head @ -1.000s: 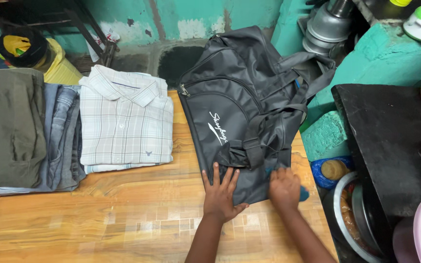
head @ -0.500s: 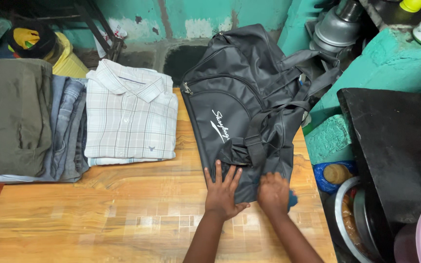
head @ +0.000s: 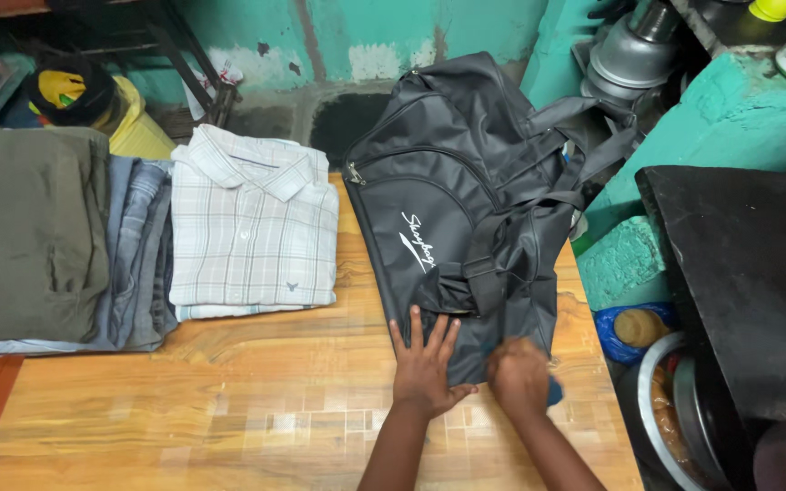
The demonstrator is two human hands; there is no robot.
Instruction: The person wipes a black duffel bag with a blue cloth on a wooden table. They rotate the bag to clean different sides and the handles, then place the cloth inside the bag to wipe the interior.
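A dark grey duffel bag (head: 452,200) with straps and a white script logo lies on a wooden table (head: 229,400). My left hand (head: 427,364) presses flat on the bag's near end, fingers spread. My right hand (head: 520,375) is curled at the bag's near right corner, against a bit of blue cloth (head: 554,391) peeking out beside it. Whether it grips the cloth or the bag edge is hidden.
Left of the bag lie a folded plaid shirt (head: 252,223), folded jeans (head: 138,255) and an olive garment (head: 25,232). A black slab (head: 739,273), metal pots (head: 675,409) and a teal ledge (head: 620,259) stand on the right. A yellow bag (head: 138,132) sits behind.
My right hand has slid leftward along the bag's near edge, closer to my left hand. The view has shifted slightly; the left hand stays pressed on the bag.
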